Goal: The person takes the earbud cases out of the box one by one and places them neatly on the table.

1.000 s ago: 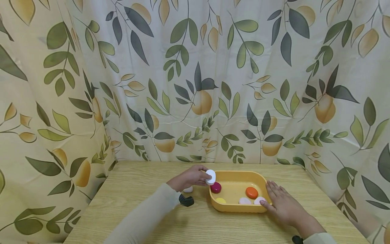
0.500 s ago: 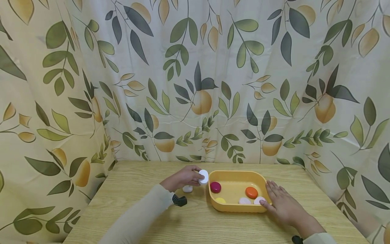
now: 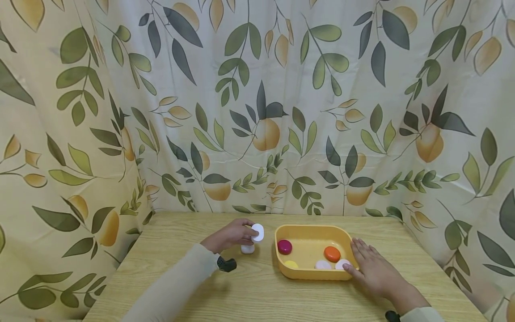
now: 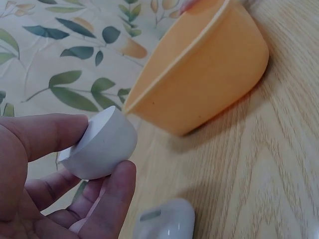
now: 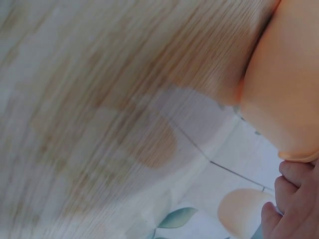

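In the head view the left hand (image 3: 232, 235) pinches a white rounded piece (image 3: 257, 233) above the table, left of the yellow tray (image 3: 315, 273). The left wrist view shows that piece (image 4: 102, 144) between thumb and fingers. Just below it a second white piece (image 3: 247, 248) lies on the table, partly behind the hand. The right hand (image 3: 378, 273) rests against the tray's right side, its fingers extended and its thumb at the rim. Inside the tray are a magenta piece (image 3: 284, 247), an orange piece (image 3: 332, 254), a yellow piece (image 3: 291, 264) and two pale pink pieces (image 3: 323, 265).
The light wooden table (image 3: 257, 299) extends around the tray. A curtain (image 3: 257, 107) printed with leaves and fruit hangs behind the table and along both sides.
The left hand has moved left, away from the tray's left rim, with the white piece still in its grip. The right hand and the tray stay in nearly the same place.
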Demonstrator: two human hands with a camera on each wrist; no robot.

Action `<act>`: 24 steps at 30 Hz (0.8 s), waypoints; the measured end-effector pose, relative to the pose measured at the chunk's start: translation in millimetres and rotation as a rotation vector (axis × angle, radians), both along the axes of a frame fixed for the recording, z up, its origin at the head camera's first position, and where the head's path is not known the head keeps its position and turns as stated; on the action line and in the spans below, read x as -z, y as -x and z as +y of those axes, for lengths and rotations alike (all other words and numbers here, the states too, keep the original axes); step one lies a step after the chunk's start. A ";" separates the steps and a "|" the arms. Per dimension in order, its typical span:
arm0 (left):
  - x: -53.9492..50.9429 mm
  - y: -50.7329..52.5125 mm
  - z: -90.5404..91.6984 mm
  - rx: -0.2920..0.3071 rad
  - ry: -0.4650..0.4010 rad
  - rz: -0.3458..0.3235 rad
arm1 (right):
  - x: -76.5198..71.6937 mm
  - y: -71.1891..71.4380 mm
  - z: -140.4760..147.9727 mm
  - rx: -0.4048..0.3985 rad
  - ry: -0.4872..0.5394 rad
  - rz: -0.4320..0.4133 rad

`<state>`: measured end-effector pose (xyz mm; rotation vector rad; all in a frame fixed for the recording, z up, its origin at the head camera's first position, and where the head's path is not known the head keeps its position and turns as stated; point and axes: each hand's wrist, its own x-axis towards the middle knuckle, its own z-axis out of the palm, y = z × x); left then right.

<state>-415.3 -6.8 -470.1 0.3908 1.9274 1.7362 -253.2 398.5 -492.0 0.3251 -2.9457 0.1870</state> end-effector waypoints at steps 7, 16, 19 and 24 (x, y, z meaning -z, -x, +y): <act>8.3 5.5 -9.7 -0.006 -0.001 -0.001 | 0.6 0.3 0.7 -0.004 -0.008 0.003; 15.9 4.2 -26.9 -0.027 0.019 0.001 | -1.3 0.1 -1.2 -0.003 0.003 -0.003; 17.4 3.6 -32.5 -0.037 0.013 -0.007 | -1.8 -0.3 -1.2 0.001 0.002 -0.013; 22.5 4.2 -39.3 -0.058 0.021 -0.009 | -1.8 -0.3 -0.9 -0.002 0.002 0.001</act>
